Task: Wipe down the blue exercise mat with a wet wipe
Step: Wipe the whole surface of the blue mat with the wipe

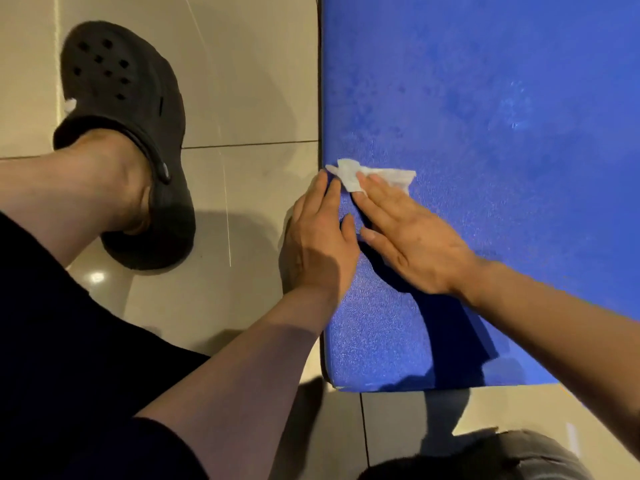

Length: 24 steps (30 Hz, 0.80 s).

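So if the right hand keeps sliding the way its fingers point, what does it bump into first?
The wet wipe: the right hand already has its fingertips on it. Past that, likely the blue mat's left edge.

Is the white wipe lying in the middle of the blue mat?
No, the wipe sits close to the left edge of the mat, under the fingertips of the right hand.

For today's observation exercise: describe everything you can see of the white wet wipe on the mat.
The wet wipe is a small, thin white sheet, crumpled and partly folded. It lies flat on the blue mat, close to its left edge. The right hand presses it with straight fingers, covering its near part; the left hand rests beside it, fingertips at its left corner.
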Available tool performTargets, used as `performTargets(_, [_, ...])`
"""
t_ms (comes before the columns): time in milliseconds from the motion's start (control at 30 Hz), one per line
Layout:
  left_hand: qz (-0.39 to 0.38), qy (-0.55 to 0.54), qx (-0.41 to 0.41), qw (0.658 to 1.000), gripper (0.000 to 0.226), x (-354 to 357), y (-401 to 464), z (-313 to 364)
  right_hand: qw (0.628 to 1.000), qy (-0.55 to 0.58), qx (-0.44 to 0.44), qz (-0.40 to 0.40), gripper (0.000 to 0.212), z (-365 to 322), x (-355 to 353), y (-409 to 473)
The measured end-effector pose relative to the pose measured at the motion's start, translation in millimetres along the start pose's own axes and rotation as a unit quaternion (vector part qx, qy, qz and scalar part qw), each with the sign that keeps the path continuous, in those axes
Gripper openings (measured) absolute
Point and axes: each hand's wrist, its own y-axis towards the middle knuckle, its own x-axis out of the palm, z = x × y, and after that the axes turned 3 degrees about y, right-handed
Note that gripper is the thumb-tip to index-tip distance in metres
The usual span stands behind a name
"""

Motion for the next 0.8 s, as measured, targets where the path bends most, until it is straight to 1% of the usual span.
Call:
performTargets(33, [0.009,0.008,0.007,1.0,0.053,0,3,2,1.0,-0.014,-0.002,-0.011,0.076,5,-5,5])
performTargets(100, [0.049,0.025,0.026,0.998,0.05,3,9,2,0.999,-0.023,0.025,-0.017,0.077,14,-17,34])
performTargets(167, [0.078,0.037,0.042,0.995,0.048,8,9,0,0.997,-0.016,0.073,-0.008,0.068,23,-27,69])
performTargets(233, [0.082,0.041,0.056,0.994,0.05,12,7,-1,0.994,0.001,0.114,-0.005,0.059,30,-33,91])
performTargets(300, [0.078,0.041,0.066,0.994,0.051,13,6,-1,0.993,0.023,0.112,-0.002,0.059,31,-31,84])
performTargets(367, [0.071,0.03,0.063,0.995,0.05,10,7,0,0.996,0.041,0.077,0.003,0.068,24,-24,60])
performTargets(433, [0.066,0.018,0.053,0.996,0.051,7,15,2,0.998,0.05,0.031,0.006,0.085,16,-19,39])
performTargets(500, [0.052,0.019,0.053,0.997,0.051,3,20,2,0.999,0.043,0.025,-0.009,0.094,19,-22,41])
performTargets(533, [0.047,0.023,0.057,0.997,0.051,2,23,0,0.999,0.034,0.036,-0.014,0.091,20,-26,51])
performTargets(633, [0.034,0.027,0.062,0.997,0.053,1,25,-5,0.997,-0.002,0.071,-0.022,0.06,22,-37,88])
performTargets(667, [0.029,0.026,0.059,0.997,0.054,0,24,-5,0.997,-0.012,0.072,-0.028,0.054,21,-40,98])
performTargets(733, [0.027,0.016,0.052,0.998,0.053,-1,24,-3,0.998,-0.008,0.061,-0.024,0.05,19,-40,108])
performTargets(800, [0.034,0.0,0.044,0.998,0.05,-2,25,-1,0.995,0.039,0.095,-0.011,0.051,13,-37,100])
